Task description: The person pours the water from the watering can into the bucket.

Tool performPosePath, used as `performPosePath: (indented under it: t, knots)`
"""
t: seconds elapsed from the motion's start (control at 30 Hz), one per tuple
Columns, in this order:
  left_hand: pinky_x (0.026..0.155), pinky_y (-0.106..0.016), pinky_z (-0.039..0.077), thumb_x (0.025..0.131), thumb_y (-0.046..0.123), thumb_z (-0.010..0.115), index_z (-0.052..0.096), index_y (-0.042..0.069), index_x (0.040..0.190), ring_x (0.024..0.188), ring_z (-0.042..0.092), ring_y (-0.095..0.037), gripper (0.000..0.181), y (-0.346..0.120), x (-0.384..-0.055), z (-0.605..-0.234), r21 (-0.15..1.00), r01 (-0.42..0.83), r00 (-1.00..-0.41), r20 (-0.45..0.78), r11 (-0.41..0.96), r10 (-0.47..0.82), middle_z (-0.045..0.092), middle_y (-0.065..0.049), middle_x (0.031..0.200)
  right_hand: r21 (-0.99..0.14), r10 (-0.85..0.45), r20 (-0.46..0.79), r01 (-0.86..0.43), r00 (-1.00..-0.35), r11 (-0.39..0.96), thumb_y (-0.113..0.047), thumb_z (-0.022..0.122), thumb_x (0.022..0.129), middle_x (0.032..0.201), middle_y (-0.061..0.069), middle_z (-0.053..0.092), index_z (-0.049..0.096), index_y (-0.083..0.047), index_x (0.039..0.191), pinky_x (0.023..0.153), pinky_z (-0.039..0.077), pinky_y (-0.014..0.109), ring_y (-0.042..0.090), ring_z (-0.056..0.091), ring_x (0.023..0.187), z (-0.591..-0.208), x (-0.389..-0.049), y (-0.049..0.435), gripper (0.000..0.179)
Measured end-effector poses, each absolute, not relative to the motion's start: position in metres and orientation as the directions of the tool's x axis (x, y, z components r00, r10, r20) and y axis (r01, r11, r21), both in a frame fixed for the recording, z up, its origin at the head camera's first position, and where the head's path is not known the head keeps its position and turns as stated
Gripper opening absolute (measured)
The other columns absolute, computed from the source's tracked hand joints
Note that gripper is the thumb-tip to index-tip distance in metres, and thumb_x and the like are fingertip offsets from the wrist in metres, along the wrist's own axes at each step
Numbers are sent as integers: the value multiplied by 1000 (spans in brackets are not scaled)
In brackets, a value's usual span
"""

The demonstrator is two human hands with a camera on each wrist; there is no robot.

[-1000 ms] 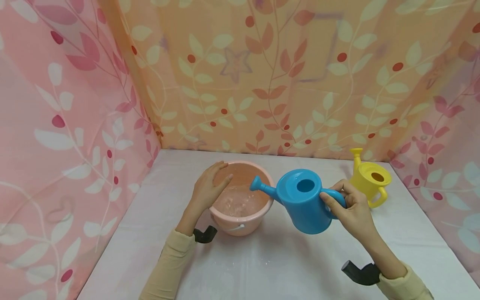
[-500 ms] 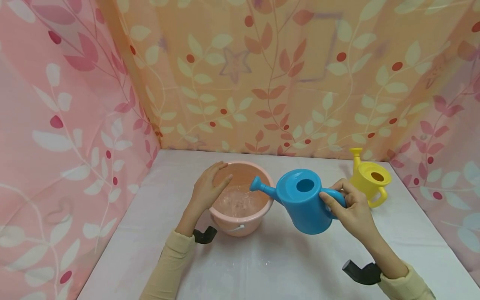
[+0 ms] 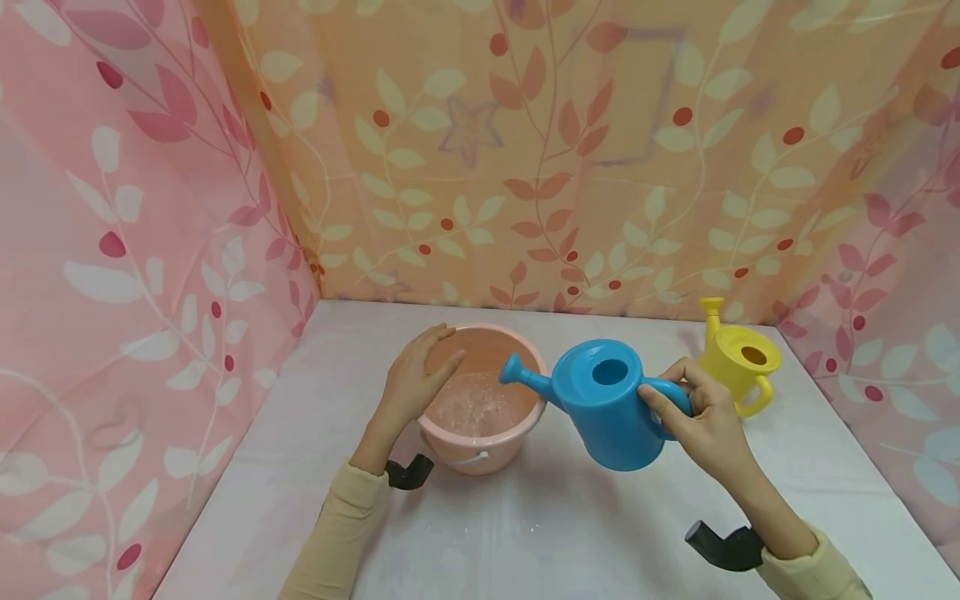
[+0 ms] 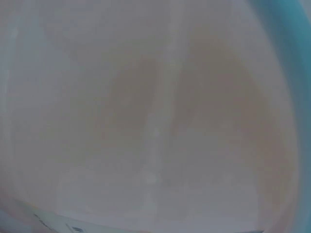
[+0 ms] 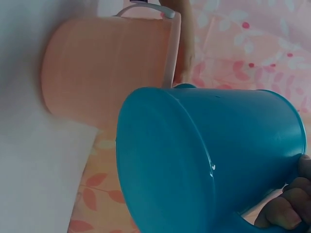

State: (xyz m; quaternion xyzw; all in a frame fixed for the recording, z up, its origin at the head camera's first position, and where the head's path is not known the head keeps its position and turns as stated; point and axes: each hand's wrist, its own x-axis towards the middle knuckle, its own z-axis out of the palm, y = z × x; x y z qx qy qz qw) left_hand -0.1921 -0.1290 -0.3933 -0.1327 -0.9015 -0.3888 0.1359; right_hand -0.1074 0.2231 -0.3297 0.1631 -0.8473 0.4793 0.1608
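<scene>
My right hand (image 3: 701, 417) grips the handle of a blue watering can (image 3: 615, 408), thumb on top. The can is held up off the table, tilted so its spout reaches left over the rim of a pink bucket (image 3: 517, 437). Water (image 3: 480, 404) in the bucket is rippling. On the bucket's left rim rests my left hand (image 3: 415, 375), fingers nearly straight and thumb stretched over the opening. In the right wrist view the can's bottom and side fill the centre, with curled fingers (image 5: 286, 208) at its handle. The left wrist view is blurred.
A yellow watering can (image 3: 738, 362) stands at the back right, beyond my right hand. Small water drops (image 3: 534, 527) dot the white tabletop (image 3: 585, 550) in front of the bucket. Patterned cloth (image 3: 555, 150) walls the table at the back and both sides.
Both hands and the blue watering can stay almost in place. The ripples on the water in the bucket have changed shape.
</scene>
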Motion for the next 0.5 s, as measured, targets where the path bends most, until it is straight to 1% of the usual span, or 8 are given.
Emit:
performPosePath:
  t: [0.5]
  knots:
    - [104,-54,31,91,48,52,51,18,132,132,37,-27,51,-128,-191,-392,663,346,-927,352,664,132,44,-4,141,-753,-111,421,-415,-900,511,-3,63,86,50,-1,43,51,-2,90,49,46,21,13,42,41,-328,-109,224,13]
